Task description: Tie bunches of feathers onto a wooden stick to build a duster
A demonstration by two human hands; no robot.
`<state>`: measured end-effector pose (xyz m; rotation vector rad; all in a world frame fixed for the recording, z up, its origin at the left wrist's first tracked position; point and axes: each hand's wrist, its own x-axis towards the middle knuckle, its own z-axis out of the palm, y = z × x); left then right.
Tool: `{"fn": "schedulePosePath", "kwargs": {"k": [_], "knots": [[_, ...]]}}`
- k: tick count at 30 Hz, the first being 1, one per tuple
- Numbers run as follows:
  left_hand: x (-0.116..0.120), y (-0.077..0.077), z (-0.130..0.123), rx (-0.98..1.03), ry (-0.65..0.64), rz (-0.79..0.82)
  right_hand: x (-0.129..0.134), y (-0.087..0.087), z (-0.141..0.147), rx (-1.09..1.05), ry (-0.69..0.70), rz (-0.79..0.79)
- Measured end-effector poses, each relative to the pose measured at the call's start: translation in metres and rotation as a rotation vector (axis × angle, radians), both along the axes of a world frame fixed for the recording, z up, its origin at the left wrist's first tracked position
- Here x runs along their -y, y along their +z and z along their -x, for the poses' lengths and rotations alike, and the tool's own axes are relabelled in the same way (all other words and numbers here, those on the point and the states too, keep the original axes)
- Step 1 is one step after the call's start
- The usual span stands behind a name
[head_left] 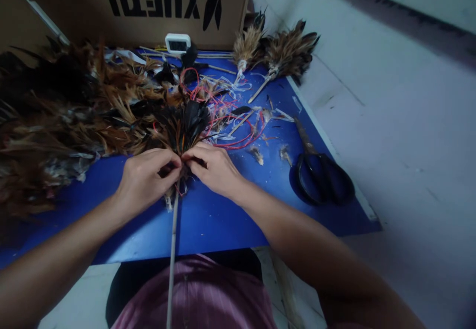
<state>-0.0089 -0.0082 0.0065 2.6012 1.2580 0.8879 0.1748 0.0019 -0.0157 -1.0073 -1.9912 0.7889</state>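
A feather duster (186,126) with dark and brown feathers lies in front of me, its thin stick (173,240) running toward my lap. My left hand (145,174) pinches at the base of its feathers. From the other side my right hand (215,166) is closed in a pinch at the same spot, fingertips nearly meeting the left ones. Whether string lies between the fingertips is too small to tell. Just below the hands, a short bit of red string (181,189) hangs by the stick.
Loose brown and black feathers (74,121) are heaped on the left of the blue table (223,220). Black-handled scissors (323,175) lie at right. Behind are tangled red string (238,145), two finished-looking feather bundles (290,51), a small white digital display (177,43) and a cardboard box (159,2).
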Motion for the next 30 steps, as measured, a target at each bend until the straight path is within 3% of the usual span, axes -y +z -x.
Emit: {"fn": "schedulePosePath", "kwargs": {"k": [11, 30], "knots": [[-0.006, -0.006, 0.001, -0.079, -0.066, -0.236, -0.005, -0.001, 0.003, -0.002, -0.032, 0.095], [-0.01, -0.017, 0.002, 0.007, -0.055, -0.294, -0.012, -0.002, 0.003, 0.028, -0.029, 0.19]]}}
